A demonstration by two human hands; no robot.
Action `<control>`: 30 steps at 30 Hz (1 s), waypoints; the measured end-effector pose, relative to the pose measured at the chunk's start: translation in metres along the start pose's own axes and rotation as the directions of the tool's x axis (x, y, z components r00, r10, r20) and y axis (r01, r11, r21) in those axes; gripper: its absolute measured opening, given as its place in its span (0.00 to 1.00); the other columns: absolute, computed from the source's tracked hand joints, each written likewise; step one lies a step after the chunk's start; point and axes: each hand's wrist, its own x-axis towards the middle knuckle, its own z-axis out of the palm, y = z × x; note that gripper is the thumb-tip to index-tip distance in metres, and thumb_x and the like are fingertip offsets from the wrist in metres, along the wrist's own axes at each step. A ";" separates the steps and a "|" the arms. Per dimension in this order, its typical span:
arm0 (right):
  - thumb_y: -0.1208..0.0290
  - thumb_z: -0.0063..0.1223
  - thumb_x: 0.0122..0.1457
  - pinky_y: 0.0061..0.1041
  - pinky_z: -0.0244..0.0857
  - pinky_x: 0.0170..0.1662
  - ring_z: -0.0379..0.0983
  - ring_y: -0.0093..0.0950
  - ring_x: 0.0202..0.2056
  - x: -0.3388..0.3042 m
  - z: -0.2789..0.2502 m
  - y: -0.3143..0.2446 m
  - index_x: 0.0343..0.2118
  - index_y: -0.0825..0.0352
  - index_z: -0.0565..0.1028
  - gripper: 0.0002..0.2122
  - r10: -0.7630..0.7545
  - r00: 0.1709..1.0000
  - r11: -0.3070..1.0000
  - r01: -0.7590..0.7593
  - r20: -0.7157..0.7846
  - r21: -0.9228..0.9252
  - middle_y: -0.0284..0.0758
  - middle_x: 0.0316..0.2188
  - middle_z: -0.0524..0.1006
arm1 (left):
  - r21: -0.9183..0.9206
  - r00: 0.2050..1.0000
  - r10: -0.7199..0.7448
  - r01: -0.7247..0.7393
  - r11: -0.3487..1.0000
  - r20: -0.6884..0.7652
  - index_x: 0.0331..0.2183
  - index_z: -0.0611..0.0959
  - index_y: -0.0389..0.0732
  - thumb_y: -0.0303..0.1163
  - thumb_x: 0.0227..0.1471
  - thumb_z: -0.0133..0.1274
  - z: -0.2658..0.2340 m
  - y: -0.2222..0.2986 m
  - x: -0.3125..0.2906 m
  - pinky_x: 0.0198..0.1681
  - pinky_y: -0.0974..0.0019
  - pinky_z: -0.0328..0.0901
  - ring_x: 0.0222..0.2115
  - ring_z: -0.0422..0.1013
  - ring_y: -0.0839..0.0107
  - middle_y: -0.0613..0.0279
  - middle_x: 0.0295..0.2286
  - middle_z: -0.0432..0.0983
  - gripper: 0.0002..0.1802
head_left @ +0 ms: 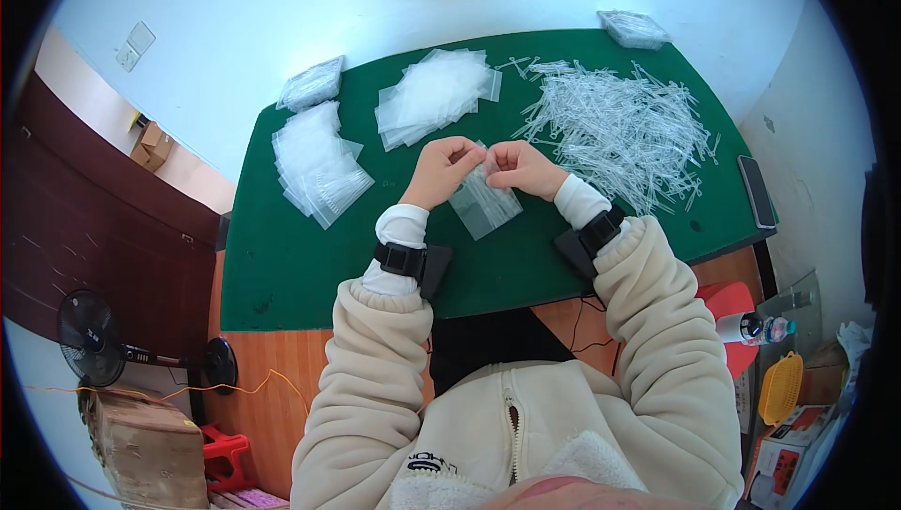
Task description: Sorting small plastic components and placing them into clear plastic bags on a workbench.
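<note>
Both my hands meet at the top edge of a small clear plastic bag (488, 208), over the middle of the green table. Thin clear pieces show inside the bag. My left hand (439, 172) pinches the bag's left upper corner, while my right hand (524, 169) pinches its upper edge to the right, close beside the left fingertips. Right of my hands lies a big loose heap of thin clear plastic sticks (619, 130). Beyond my hands is a spread stack of flat clear bags (436, 92). Bags with sticks inside (324, 167) overlap at the left.
Wrapped clear packs stand at the table's back left (313, 85) and back right (633, 30). A phone (756, 191) lies on the right edge of the green table (300, 275). On the floor at left are a black fan (91, 336) and a cardboard box (145, 444).
</note>
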 end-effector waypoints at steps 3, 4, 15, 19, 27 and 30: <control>0.73 0.49 0.54 0.13 0.57 0.24 0.63 0.13 0.21 0.001 0.000 -0.003 0.28 0.66 0.70 0.03 -0.007 0.997 1.000 0.008 -0.077 0.007 0.24 0.19 0.68 | 0.008 0.997 0.071 -0.071 0.997 -0.039 0.26 0.79 0.36 0.35 0.50 0.52 0.000 0.001 0.000 0.21 0.79 0.54 0.19 0.59 0.87 0.73 0.18 0.69 0.11; 0.73 0.49 0.54 0.13 0.57 0.24 0.63 0.13 0.20 0.001 -0.002 -0.004 0.28 0.66 0.70 0.03 0.000 0.990 1.000 0.001 -0.140 0.005 0.24 0.19 0.68 | 0.009 1.000 -0.003 0.003 1.000 0.002 0.26 0.79 0.36 0.35 0.50 0.52 0.001 0.003 -0.001 0.20 0.79 0.54 0.18 0.59 0.87 0.73 0.17 0.69 0.11; 0.74 0.46 0.56 0.13 0.56 0.22 0.62 0.13 0.19 0.003 -0.005 0.006 0.27 0.67 0.69 0.04 -0.022 0.986 0.993 0.002 -0.166 -0.119 0.25 0.17 0.67 | -0.020 0.979 -0.162 0.166 0.986 0.122 0.26 0.79 0.35 0.34 0.48 0.53 -0.002 -0.005 -0.001 0.20 0.78 0.57 0.17 0.62 0.84 0.71 0.17 0.70 0.11; 0.74 0.47 0.55 0.15 0.56 0.22 0.61 0.14 0.19 0.007 -0.010 0.015 0.26 0.68 0.69 0.04 -0.078 0.962 0.971 0.014 -0.262 -0.238 0.26 0.17 0.67 | 0.048 0.982 -0.175 0.172 0.984 0.069 0.26 0.79 0.34 0.33 0.47 0.54 -0.003 -0.011 0.001 0.21 0.77 0.59 0.17 0.63 0.84 0.70 0.18 0.71 0.10; 0.74 0.50 0.53 0.15 0.57 0.25 0.61 0.14 0.20 0.006 -0.009 0.015 0.26 0.69 0.70 0.04 -0.178 0.947 0.935 0.080 -0.265 -0.344 0.26 0.17 0.68 | 0.076 0.994 -0.109 0.109 0.991 0.000 0.27 0.80 0.33 0.32 0.47 0.54 0.004 -0.013 0.001 0.23 0.77 0.60 0.19 0.65 0.83 0.68 0.19 0.73 0.10; 0.74 0.52 0.49 0.17 0.58 0.26 0.63 0.16 0.20 0.004 -0.010 0.013 0.24 0.70 0.72 0.05 -0.188 0.931 0.931 0.067 -0.314 -0.359 0.28 0.17 0.69 | 0.178 0.998 -0.046 0.053 0.983 -0.045 0.27 0.80 0.33 0.32 0.47 0.54 0.003 -0.014 0.001 0.24 0.77 0.61 0.20 0.66 0.82 0.68 0.18 0.73 0.11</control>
